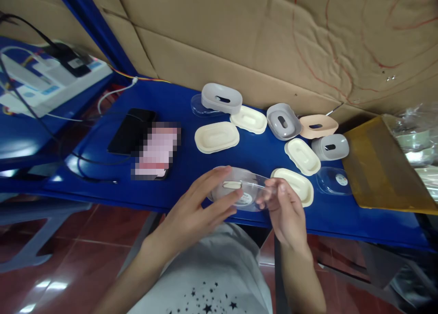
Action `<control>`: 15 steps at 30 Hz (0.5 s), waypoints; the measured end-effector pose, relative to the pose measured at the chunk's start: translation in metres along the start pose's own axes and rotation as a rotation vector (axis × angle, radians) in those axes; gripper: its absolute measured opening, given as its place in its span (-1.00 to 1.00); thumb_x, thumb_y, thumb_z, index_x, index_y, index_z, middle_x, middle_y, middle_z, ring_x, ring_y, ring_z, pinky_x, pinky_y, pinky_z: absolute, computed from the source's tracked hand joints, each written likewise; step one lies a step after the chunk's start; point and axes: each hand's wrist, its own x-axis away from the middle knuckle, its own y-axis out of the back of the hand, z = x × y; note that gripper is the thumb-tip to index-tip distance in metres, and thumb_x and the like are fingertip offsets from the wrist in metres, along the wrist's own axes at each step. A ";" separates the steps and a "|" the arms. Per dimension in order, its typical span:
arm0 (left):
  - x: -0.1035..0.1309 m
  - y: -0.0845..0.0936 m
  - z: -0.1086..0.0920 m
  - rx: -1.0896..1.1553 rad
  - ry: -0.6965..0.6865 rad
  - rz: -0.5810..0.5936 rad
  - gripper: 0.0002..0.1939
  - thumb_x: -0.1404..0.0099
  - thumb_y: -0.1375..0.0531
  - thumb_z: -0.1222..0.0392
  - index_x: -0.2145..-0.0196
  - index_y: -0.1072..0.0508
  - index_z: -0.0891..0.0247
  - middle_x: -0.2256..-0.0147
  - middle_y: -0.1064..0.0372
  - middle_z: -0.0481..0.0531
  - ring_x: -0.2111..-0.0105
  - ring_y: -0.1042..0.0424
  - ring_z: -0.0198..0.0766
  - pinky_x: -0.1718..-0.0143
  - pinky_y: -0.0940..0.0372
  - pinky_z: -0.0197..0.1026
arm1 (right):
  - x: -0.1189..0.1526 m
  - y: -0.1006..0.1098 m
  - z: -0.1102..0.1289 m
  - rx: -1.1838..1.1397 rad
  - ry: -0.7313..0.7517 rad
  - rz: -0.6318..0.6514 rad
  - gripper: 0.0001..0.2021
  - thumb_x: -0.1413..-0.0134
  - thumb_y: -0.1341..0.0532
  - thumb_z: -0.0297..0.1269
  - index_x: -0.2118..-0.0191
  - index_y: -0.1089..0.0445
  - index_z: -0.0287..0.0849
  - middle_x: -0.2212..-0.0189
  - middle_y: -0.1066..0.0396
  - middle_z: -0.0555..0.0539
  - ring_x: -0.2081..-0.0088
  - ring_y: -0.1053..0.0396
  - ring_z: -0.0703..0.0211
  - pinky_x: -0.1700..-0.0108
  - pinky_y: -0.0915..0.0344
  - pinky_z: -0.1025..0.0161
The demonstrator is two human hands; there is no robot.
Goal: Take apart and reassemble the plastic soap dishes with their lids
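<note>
A clear plastic lid (255, 184) with a round white label is between my hands at the table's front edge. My right hand (286, 209) pinches its right end. My left hand (201, 202) has its fingers spread across the left part of the lid, touching it. Under the lid lies a pale piece with an oval slot, mostly hidden. Just right of my right hand is a cream oval tray (301, 188), partly covered by the fingers. Another cream tray (216, 137) rests beyond my left hand.
Grey shells (221, 96), a peach shell (320, 124) and more cream trays stand at the back of the blue table (185, 168). A cardboard box (390, 168) with wrapped parts is right. Phones (132, 129), cables and a power strip (65, 86) lie left.
</note>
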 end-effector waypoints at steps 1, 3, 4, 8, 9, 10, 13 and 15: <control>0.001 0.000 0.002 -0.001 0.014 0.005 -0.46 -0.44 -0.37 0.28 -0.30 -0.38 0.08 -0.40 -0.23 0.20 -0.37 -0.34 0.06 -0.29 -0.47 0.13 | -0.002 -0.003 -0.004 0.012 0.015 -0.029 -0.71 -0.60 0.01 -0.08 -0.09 -0.42 0.02 0.31 -0.50 -0.01 0.35 -0.56 0.13 0.34 -0.52 0.20; 0.003 -0.002 0.006 0.009 0.048 -0.004 -0.47 -0.45 -0.37 0.24 -0.30 -0.38 0.08 -0.35 -0.31 0.21 -0.31 -0.42 0.03 -0.26 -0.49 0.12 | -0.003 -0.006 -0.011 0.106 0.075 -0.098 -0.70 -0.57 -0.07 -0.10 -0.25 -0.36 0.05 0.02 -0.53 -0.13 0.13 -0.60 0.09 0.15 -0.59 0.12; 0.004 -0.003 0.008 0.016 0.070 -0.013 -0.47 -0.46 -0.36 0.24 -0.30 -0.37 0.08 -0.32 -0.36 0.20 -0.27 -0.45 0.00 -0.25 -0.50 0.10 | -0.003 -0.006 -0.013 0.169 0.107 -0.120 -0.66 -0.55 -0.11 -0.12 -0.31 -0.33 0.06 -0.11 -0.48 -0.17 0.02 -0.59 0.06 0.03 -0.60 0.08; 0.006 -0.014 0.014 0.045 0.200 -0.058 -0.48 -0.49 -0.32 0.26 -0.33 -0.35 0.06 -0.27 -0.41 0.17 -0.24 -0.49 -0.06 -0.27 -0.48 0.04 | -0.001 -0.007 -0.019 0.420 0.199 -0.064 -0.68 -0.52 -0.15 -0.22 -0.28 -0.38 0.10 -0.33 -0.31 -0.20 -0.29 -0.43 -0.04 -0.28 -0.47 -0.09; 0.006 -0.017 0.015 0.052 0.228 -0.060 -0.48 -0.50 -0.31 0.26 -0.34 -0.35 0.05 -0.28 -0.40 0.16 -0.25 -0.48 -0.06 -0.28 -0.47 0.04 | -0.001 -0.006 -0.019 0.478 0.228 -0.043 -0.68 -0.52 -0.16 -0.23 -0.27 -0.39 0.11 -0.36 -0.29 -0.18 -0.36 -0.36 -0.07 -0.33 -0.42 -0.13; 0.006 -0.019 0.015 0.059 0.252 -0.062 -0.48 -0.50 -0.31 0.26 -0.34 -0.35 0.05 -0.29 -0.39 0.15 -0.25 -0.48 -0.06 -0.30 -0.46 0.04 | -0.001 -0.005 -0.019 0.535 0.256 -0.014 -0.66 -0.51 -0.18 -0.23 -0.29 -0.38 0.13 -0.40 -0.26 -0.17 -0.42 -0.28 -0.10 -0.39 -0.36 -0.18; 0.005 -0.022 0.015 0.067 0.300 -0.062 -0.49 -0.51 -0.30 0.24 -0.34 -0.36 0.04 -0.29 -0.39 0.13 -0.27 -0.46 -0.06 -0.32 -0.43 0.02 | -0.002 0.000 -0.020 0.683 0.288 0.184 -0.44 -0.43 -0.29 -0.11 -0.45 -0.22 0.18 -0.54 -0.05 -0.16 -0.54 -0.05 -0.23 -0.49 -0.18 -0.35; 0.005 -0.021 0.016 0.070 0.332 -0.059 -0.50 -0.53 -0.28 0.22 -0.36 -0.35 0.01 -0.29 -0.38 0.12 -0.27 -0.45 -0.07 -0.33 -0.42 0.02 | -0.003 0.004 -0.021 0.735 0.284 0.328 -0.25 -0.38 -0.35 -0.03 -0.54 -0.05 0.22 -0.60 0.11 -0.14 -0.58 0.08 -0.28 -0.51 -0.11 -0.41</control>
